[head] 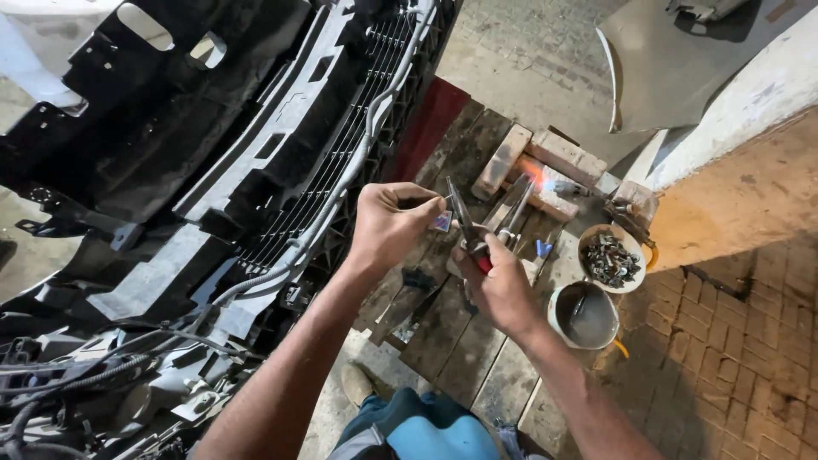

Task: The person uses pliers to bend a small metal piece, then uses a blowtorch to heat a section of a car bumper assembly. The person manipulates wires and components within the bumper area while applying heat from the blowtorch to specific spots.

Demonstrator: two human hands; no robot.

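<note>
Head view. The left hand (388, 223) is pinched shut, thumb against forefinger, on a small metal staple (433, 203), a thin bright sliver that is hard to make out, held above the near part of the wooden counter (460, 341). The right hand (498, 285) is clamped on the red grips of a pair of long-nose pliers (464, 223), whose dark tips point up and far, ending just beside the staple; whether tips and staple touch cannot be told. Judged from this, the step in hand is passing the staple from fingers to pliers; the next move calls for a firm, square grip by the tips before the fingers let go.

Just beyond the hands, a torch flame (535, 175) burns orange and blue between pale bricks (503, 162) on the far side of the counter. To the right stand a bowl of small metal parts (610, 258) and, nearer, a round tub of dark liquid (583, 317). A black car bumper (256, 153) with grille slats and loose wiring fills the left half of the scene, leaning beside the counter. Brick paving (733, 341) lies to the right.
</note>
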